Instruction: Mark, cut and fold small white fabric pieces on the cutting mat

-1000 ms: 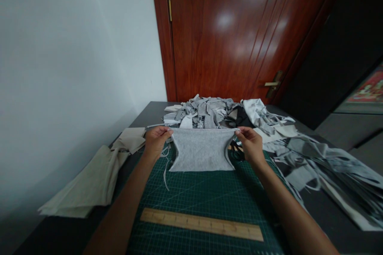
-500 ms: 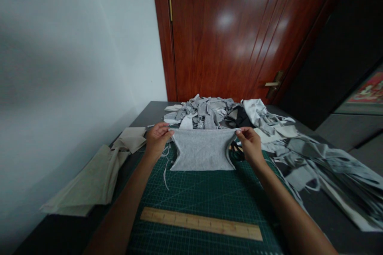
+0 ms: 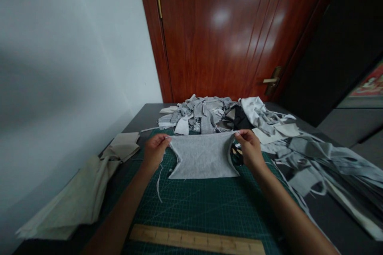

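A piece of light grey fabric (image 3: 204,156) is stretched between my two hands, its sides curving inward. My left hand (image 3: 154,149) pinches its upper left corner, and my right hand (image 3: 248,145) pinches the upper right corner. The lower edge hangs down at the green cutting mat (image 3: 191,207); whether it touches the mat I cannot tell. Close to my right hand, partly behind the fabric, lies a dark object with loops (image 3: 237,155), perhaps scissors handles. Below my left hand a thin pale thread (image 3: 158,185) trails over the mat.
A wooden ruler (image 3: 196,240) lies across the near part of the mat. Grey scraps (image 3: 206,113) are heaped at the back by a door (image 3: 215,40). Fabric strips (image 3: 332,159) cover the right side, and folded beige cloth (image 3: 77,197) lies left by the wall.
My hands still hold the fabric by its upper corners; the left corner now sits slightly lower than the right. The view has shifted a little, with the ruler lower in the picture.
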Demonstrator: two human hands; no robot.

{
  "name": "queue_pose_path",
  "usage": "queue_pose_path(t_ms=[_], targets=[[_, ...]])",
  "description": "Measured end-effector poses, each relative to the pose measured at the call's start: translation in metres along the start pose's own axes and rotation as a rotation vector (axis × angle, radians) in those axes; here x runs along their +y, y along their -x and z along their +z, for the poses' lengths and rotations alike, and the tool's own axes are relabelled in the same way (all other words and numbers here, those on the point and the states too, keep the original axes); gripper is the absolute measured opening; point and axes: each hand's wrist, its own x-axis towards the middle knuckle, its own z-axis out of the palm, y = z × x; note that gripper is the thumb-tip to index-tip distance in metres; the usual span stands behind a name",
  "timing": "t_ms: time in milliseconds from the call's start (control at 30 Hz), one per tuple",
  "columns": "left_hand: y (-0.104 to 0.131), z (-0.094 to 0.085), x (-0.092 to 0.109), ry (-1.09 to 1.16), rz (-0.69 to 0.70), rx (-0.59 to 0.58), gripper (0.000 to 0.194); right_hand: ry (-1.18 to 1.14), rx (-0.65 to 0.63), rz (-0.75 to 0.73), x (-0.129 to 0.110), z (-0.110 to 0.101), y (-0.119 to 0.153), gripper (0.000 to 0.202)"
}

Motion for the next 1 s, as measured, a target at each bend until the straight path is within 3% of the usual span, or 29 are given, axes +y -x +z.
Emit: queue_pose_path(t_ms=[233,667,1000], targets=[[0.0000,-0.0017,-0.0005,-0.047,0.011,-0.044,0.021,0.019,-0.022,0.054,0.0020,-0.0013,0.0001,0.035],[0.0000,-0.0015,-0.0023,0.064,-0.110,-0.012,0.038,0.025,-0.004,0.060,-0.0028,-0.0012,0.0040,0.040],[-0.0025,-0.0045,-0.0001,0.039,-0.027,-0.016,0.032,0.033,-0.045,0.019,-0.0032,-0.0033,0.0033,0.037]])
